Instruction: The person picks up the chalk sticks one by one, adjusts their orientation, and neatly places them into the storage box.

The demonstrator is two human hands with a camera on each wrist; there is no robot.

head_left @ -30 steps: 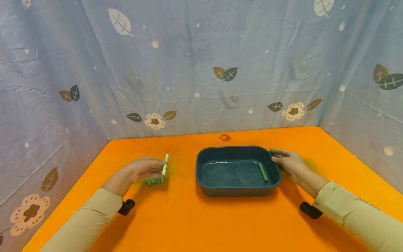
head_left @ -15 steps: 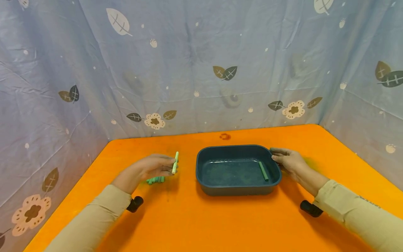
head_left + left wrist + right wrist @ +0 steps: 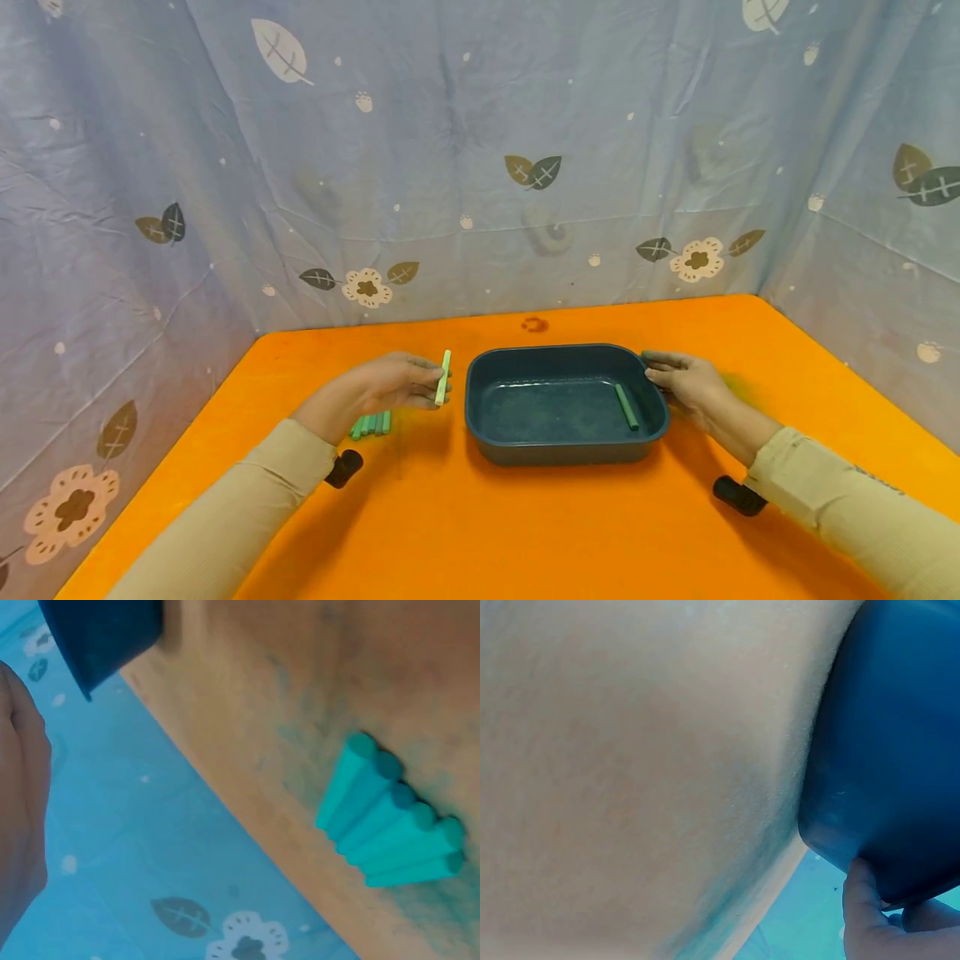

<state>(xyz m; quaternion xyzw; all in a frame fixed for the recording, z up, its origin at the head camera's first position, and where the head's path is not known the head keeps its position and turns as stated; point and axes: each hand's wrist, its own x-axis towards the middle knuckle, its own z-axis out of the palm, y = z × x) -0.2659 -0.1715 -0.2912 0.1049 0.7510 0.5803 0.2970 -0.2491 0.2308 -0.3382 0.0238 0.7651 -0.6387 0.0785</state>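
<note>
My left fingers [image 3: 433, 372] pinch a pale chalk stick [image 3: 444, 377] left of centre, orange table [image 3: 450, 525] showing between it and the left rim of the tub [image 3: 558, 454]. My right hand [image 3: 693, 388] touches the tub's right edge, grip unclear. A green stick [image 3: 627, 407] lies inside; six more chalks [image 3: 396, 814] sit centre-left.
</note>
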